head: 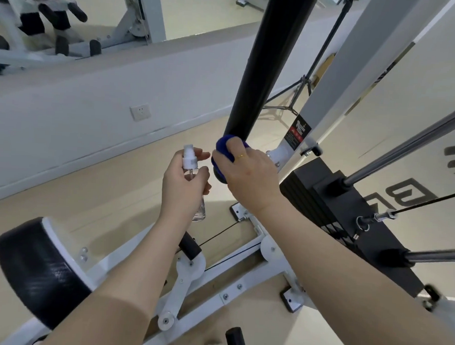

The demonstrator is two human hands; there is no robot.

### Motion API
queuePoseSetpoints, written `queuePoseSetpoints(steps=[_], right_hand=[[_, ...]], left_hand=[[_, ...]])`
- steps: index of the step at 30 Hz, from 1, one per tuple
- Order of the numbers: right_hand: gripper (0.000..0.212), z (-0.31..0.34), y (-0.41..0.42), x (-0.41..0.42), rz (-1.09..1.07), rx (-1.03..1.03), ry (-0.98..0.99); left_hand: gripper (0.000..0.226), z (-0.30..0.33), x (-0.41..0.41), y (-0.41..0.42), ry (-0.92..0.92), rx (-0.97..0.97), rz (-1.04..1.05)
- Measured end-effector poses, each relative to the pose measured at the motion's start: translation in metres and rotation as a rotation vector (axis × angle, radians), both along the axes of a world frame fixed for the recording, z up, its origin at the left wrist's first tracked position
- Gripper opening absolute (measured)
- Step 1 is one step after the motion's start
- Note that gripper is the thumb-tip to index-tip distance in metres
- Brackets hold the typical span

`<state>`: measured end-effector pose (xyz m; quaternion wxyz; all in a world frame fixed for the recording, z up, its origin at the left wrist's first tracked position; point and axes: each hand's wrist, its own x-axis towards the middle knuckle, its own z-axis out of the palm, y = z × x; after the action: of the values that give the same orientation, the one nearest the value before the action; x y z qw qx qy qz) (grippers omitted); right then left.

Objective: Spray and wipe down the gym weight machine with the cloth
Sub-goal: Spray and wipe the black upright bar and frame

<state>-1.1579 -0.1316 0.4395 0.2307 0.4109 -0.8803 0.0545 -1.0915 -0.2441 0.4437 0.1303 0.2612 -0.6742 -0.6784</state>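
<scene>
At frame centre my right hand [247, 171] gripped the blue cloth [223, 152] against the black bar [264, 68]. Just left of it, my left hand [184, 185] held the spray bottle [191, 175] upright.

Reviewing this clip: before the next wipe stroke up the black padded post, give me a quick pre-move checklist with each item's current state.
1. Blue cloth gripped by right hand: ok.
2. Cloth in contact with the black padded post: ok, pressed at its lower end.
3. Spray bottle held by left hand: ok, upright.
4. Nozzle aimed at the post: cannot tell.
5. Post surface wet with spray: cannot tell.
6. Path up the post unobstructed: ok, nothing on it above the cloth.
</scene>
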Motion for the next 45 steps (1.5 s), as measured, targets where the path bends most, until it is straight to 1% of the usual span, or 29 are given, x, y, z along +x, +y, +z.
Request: queuePoseSetpoints(steps=[2,3,5,8,10,13,14,17,18,19,21,24,25,26,27,29,30,31,32,33,34,35,36,37,38,39,41,43,45], right_hand=[[0.039,-0.004,0.006,0.008,0.015,0.127,-0.103],[0.039,-0.001,0.010,0.012,0.012,0.140,-0.142],[0.038,0.018,0.012,0.014,0.006,0.026,-0.108],[0.026,0.064,-0.005,0.003,0.052,-0.268,0.105],[0.019,0.067,-0.018,-0.006,0.038,-0.331,0.124],[0.019,0.012,-0.020,-0.005,-0.038,-0.148,0.171],[0.020,-0.010,-0.016,0.000,-0.031,-0.063,0.133],[0.028,-0.056,-0.007,0.016,-0.003,0.304,-0.167],[0.030,-0.066,-0.005,0.022,-0.034,0.393,-0.269],[0.032,-0.068,-0.003,0.027,-0.055,0.395,-0.298],[0.037,-0.058,-0.005,0.026,-0.008,0.190,-0.214],[0.032,-0.022,-0.013,0.006,0.078,-0.186,0.071],[0.031,-0.013,-0.016,0.000,0.074,-0.239,0.122],[0.032,-0.013,-0.017,-0.004,0.078,-0.233,0.117],[0.034,-0.017,-0.016,-0.004,0.097,-0.155,0.064],[0.042,-0.039,-0.003,0.005,0.115,0.157,-0.153],[0.045,-0.048,0.006,0.009,0.050,0.278,-0.293],[0.044,-0.054,0.018,0.013,-0.069,0.315,-0.429],[0.041,-0.051,0.028,0.014,-0.208,0.211,-0.531],[0.038,-0.044,0.033,0.011,-0.366,-0.023,-0.628],[0.036,-0.032,0.036,0.003,-0.510,-0.323,-0.711],[0.033,-0.017,0.036,-0.005,-0.601,-0.681,-0.819],[0.031,0.001,0.033,-0.013,-0.623,-1.038,-0.957],[0.029,0.017,0.027,-0.022,-0.575,-1.280,-1.078],[0.028,0.030,0.018,-0.026,-0.491,-1.385,-1.163],[0.029,0.041,0.009,-0.028,-0.385,-1.424,-1.210],[0.037,0.050,-0.004,-0.026,-0.228,-1.360,-1.193],[0.037,0.033,-0.003,-0.024,-0.231,-1.200,-1.114],[0.033,-0.001,0.000,-0.020,-0.320,-0.997,-1.129]], left_hand=[[0.031,-0.001,0.006,0.001,0.001,0.008,0.020],[0.031,-0.001,0.009,0.002,0.000,0.006,0.023],[0.030,-0.002,0.011,0.003,0.008,-0.010,0.017],[0.030,-0.004,0.010,0.005,0.027,-0.017,0.019],[0.032,-0.009,0.011,0.007,0.041,-0.016,0.037],[0.033,-0.019,0.014,0.006,0.019,-0.029,0.057],[0.032,-0.022,0.015,0.006,0.008,-0.042,0.051],[0.028,-0.031,0.020,0.003,-0.032,-0.087,0.020],[0.026,-0.033,0.022,0.002,-0.044,-0.088,0.027],[0.026,-0.034,0.024,0.000,-0.052,-0.084,0.042],[0.025,-0.035,0.026,-0.004,-0.056,-0.079,0.082],[0.025,-0.036,0.023,-0.007,-0.067,-0.064,0.118],[0.025,-0.035,0.021,-0.007,-0.064,-0.055,0.119],[0.024,-0.034,0.019,-0.006,-0.058,-0.048,0.118],[0.025,-0.032,0.016,-0.006,-0.048,-0.043,0.114],[0.024,-0.028,0.012,-0.004,-0.024,-0.049,0.100],[0.023,-0.026,0.010,-0.003,-0.020,-0.060,0.092],[0.022,-0.023,0.009,-0.003,-0.021,-0.079,0.083],[0.022,-0.021,0.007,-0.002,-0.024,-0.102,0.071],[0.021,-0.018,0.004,0.000,-0.024,-0.127,0.059],[0.020,-0.017,0.001,0.001,-0.023,-0.149,0.045],[0.020,-0.014,-0.003,0.003,-0.024,-0.159,0.031],[0.020,-0.013,-0.008,0.006,-0.023,-0.156,0.021],[0.020,-0.013,-0.012,0.008,-0.027,-0.143,0.011],[0.019,-0.013,-0.016,0.011,-0.033,-0.134,0.000],[0.018,-0.013,-0.019,0.014,-0.037,-0.134,-0.013],[0.017,-0.017,-0.023,0.018,-0.031,-0.135,-0.016],[0.018,-0.022,-0.025,0.018,-0.021,-0.142,0.007],[0.017,-0.026,-0.027,0.017,-0.018,-0.148,0.028]])
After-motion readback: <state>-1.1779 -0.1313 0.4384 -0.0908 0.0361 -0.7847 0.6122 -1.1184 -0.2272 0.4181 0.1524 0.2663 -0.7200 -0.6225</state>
